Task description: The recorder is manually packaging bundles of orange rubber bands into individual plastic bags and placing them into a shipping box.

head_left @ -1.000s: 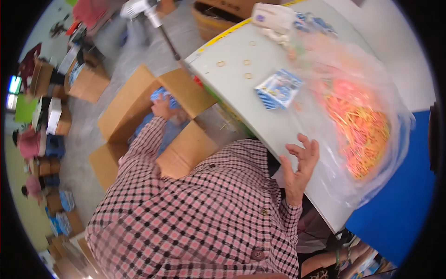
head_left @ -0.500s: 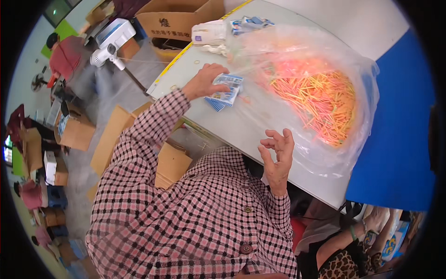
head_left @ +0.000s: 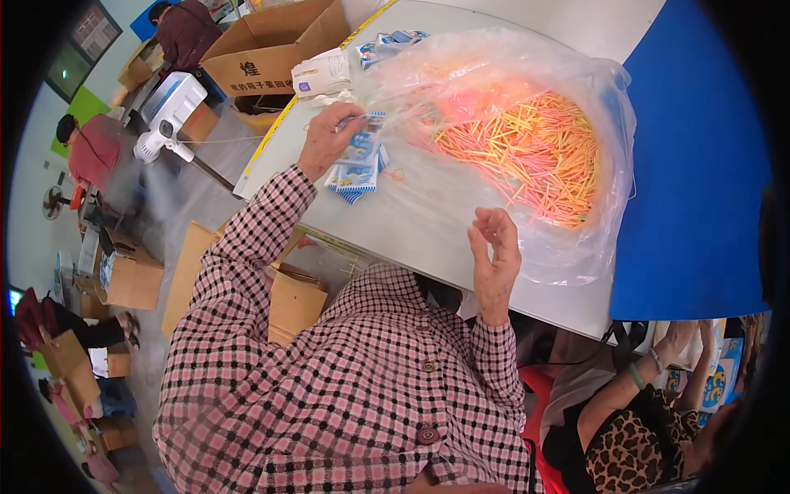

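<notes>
My left hand (head_left: 327,146) pinches the top end of a small blue-and-white packet (head_left: 362,146) at the near left of the table. More packets of the same kind (head_left: 352,179) lie stacked just below it, partly covered. On the right, my right hand (head_left: 496,267) hovers by the table's near edge, its fingers loosely curled, the thumb apart from them and nothing visible between. Beyond it, a large clear plastic bag (head_left: 568,259) spreads over the table, holding a heap of thin pink, orange and yellow sticks (head_left: 543,156).
At the table's (head_left: 428,239) far left stand a white package (head_left: 321,76) and several blue-and-white packs (head_left: 391,45). Cardboard boxes (head_left: 267,53) and a white fan-like device (head_left: 156,142) are beyond the left edge. A blue panel (head_left: 691,181) borders the right; a co-worker's arm (head_left: 617,399) is at lower right.
My left hand has shifted from resting over the packets to gripping one by its top end and tilting it up. My right hand's fingers have drawn closer together. The view has turned slightly.
</notes>
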A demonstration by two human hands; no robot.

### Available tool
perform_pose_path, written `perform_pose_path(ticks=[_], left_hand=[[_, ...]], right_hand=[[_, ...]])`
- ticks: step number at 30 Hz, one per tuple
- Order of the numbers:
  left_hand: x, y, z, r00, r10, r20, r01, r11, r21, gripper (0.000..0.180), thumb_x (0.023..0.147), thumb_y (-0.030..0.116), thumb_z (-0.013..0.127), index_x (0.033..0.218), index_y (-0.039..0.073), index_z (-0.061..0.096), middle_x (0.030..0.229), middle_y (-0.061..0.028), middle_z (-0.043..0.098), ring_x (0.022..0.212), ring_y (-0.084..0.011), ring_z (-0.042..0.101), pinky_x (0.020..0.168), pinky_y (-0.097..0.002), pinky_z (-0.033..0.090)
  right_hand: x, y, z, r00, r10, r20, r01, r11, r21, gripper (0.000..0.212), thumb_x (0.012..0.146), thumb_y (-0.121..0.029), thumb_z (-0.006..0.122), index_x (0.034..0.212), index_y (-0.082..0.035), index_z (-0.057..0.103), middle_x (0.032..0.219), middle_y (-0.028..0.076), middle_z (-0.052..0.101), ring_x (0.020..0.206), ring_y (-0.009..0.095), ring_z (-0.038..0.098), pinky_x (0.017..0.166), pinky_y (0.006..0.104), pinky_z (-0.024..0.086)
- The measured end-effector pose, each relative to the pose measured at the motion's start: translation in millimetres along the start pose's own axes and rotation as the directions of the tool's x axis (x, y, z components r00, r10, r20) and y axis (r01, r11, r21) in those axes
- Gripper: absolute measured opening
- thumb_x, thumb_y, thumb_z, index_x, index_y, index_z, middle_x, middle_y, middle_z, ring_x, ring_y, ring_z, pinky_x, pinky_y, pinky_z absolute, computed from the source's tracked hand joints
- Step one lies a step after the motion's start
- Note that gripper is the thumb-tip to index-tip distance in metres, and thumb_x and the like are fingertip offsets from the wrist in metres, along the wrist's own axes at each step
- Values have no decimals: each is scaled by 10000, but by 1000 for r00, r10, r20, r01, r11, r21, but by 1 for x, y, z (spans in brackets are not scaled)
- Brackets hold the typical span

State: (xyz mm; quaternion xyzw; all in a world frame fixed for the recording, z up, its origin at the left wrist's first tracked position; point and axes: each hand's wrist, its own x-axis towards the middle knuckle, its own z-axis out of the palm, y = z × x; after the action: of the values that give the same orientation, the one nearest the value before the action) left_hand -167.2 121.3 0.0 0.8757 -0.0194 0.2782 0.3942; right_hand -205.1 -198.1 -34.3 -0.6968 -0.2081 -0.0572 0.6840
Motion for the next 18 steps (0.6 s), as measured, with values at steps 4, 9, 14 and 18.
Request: perform_pose_path(ticks=[4, 9, 14, 18], left_hand=[[5, 64, 18, 945, -24, 327, 164, 900, -405, 155, 846, 89, 594, 977, 6, 599, 924, -1, 589, 834, -80, 554, 735, -225, 447], [-3, 107, 72, 846, 68, 529, 330, 712, -620, 152, 843, 92, 612, 970, 9, 595, 936, 0, 587, 850, -66, 546, 750, -213, 447], [0, 110, 95, 816, 184, 549, 207, 793, -573, 168, 836, 105, 626, 977, 17, 601, 921, -14, 600, 853, -84, 560, 757, -228, 451], [4, 119, 96, 770, 305, 560, -79, 917, -391, 180, 815, 116, 645, 957, 13, 603, 860, -51, 612, 846, -139, 578, 750, -268, 456]], right_hand=[[23, -1, 13, 993, -97, -71, 87, 987, -137, 354, 845, -15, 594, 1181, 8, 485, 1078, 104, 567, 901, 144, 558, 824, 262, 446], [37, 5, 16, 983, -124, -133, 105, 984, -142, 299, 845, -27, 600, 1133, -1, 523, 994, 45, 593, 840, 106, 559, 761, 236, 457], [32, 11, -6, 992, 126, -27, -123, 990, 72, 208, 852, -55, 601, 1051, -2, 575, 873, 1, 609, 760, 52, 541, 681, 200, 450], [31, 7, -15, 980, 200, -17, -198, 978, 70, 151, 858, -75, 600, 985, 5, 608, 810, -5, 607, 722, 29, 524, 637, 186, 433]])
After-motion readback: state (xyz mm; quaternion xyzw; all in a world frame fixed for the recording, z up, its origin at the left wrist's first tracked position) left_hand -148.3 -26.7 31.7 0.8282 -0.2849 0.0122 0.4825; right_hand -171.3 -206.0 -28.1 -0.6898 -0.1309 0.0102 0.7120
